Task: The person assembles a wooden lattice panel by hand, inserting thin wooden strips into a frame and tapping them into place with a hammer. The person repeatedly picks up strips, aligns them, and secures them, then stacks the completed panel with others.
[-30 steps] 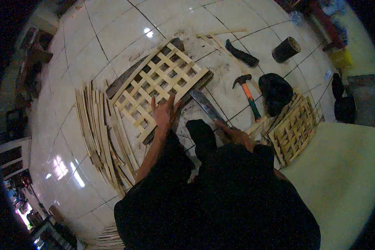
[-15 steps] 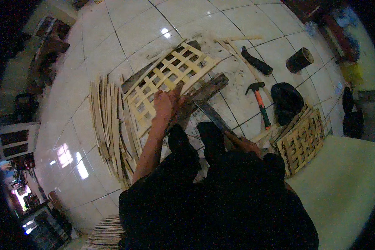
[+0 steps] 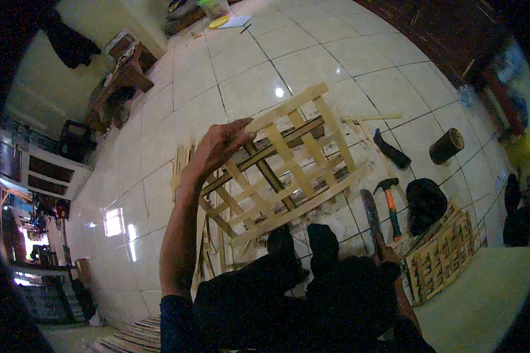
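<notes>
My left hand (image 3: pixel 218 147) grips the upper left edge of a woven bamboo lattice panel (image 3: pixel 291 162), which is raised and tilted above the floor. Dark wood shows through the panel's gaps. Down by my right knee, my right hand (image 3: pixel 387 254) is closed round the handle of a machete (image 3: pixel 371 215), its dark blade pointing away from me and apart from the panel. Just right of the blade lies a claw hammer (image 3: pixel 392 212) with an orange and dark handle. My feet are below the panel's near edge.
Finished woven panels (image 3: pixel 441 259) are stacked at the right beside a black bundle (image 3: pixel 427 200). Farther off lie a dark curved piece (image 3: pixel 391 150) and a short wooden cylinder (image 3: pixel 446 146). Loose bamboo strips (image 3: pixel 179 165) lie left of the panel, with more strips (image 3: pixel 129 336) at lower left.
The panel has been lifted and turned by my left hand. My right hand has swung the machete right, from the wood block to beside the hammer. The view has shifted.
</notes>
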